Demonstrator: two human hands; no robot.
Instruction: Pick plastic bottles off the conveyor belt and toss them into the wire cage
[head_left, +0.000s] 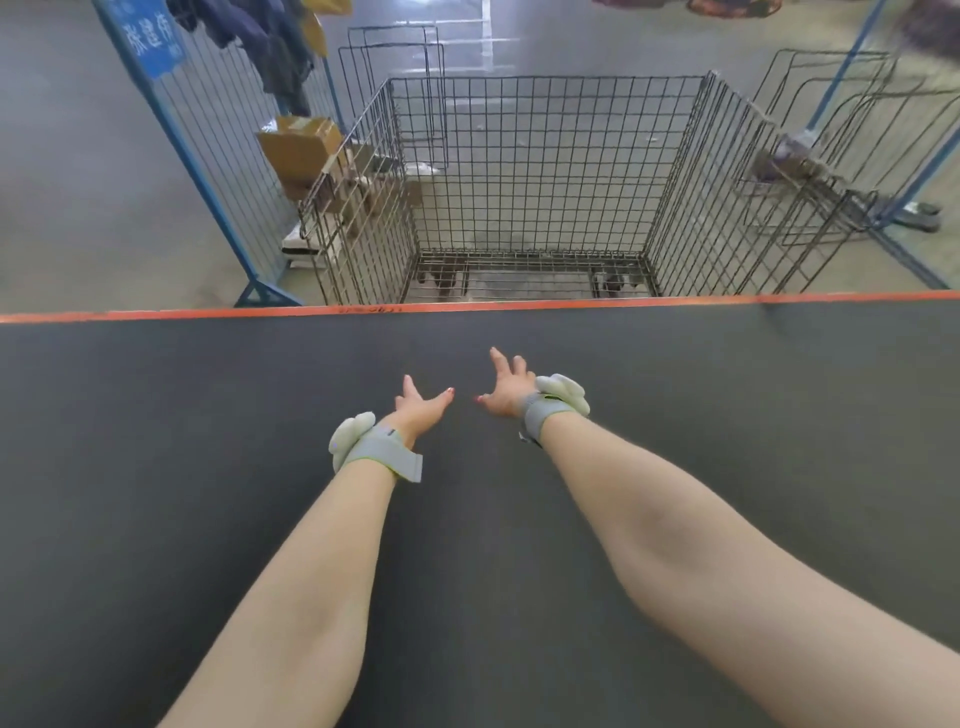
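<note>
Centrally, 2 bare forearms reached out over the dark conveyor belt (208, 415). The left hand (422, 408) and the right hand (503, 387) hung near each other without touching, above the belt's far half, fingers straight and spread, holding nothing. Each wrist carried 1 grey strap (382, 452) with a white pad. The wire cage (545, 171) stood on the floor (78, 182) just beyond the belt's orange edge strip (519, 305), directly ahead of both hands. A blue fence panel (208, 156) and cardboard boxes (301, 148) stood left of the cage.
</note>
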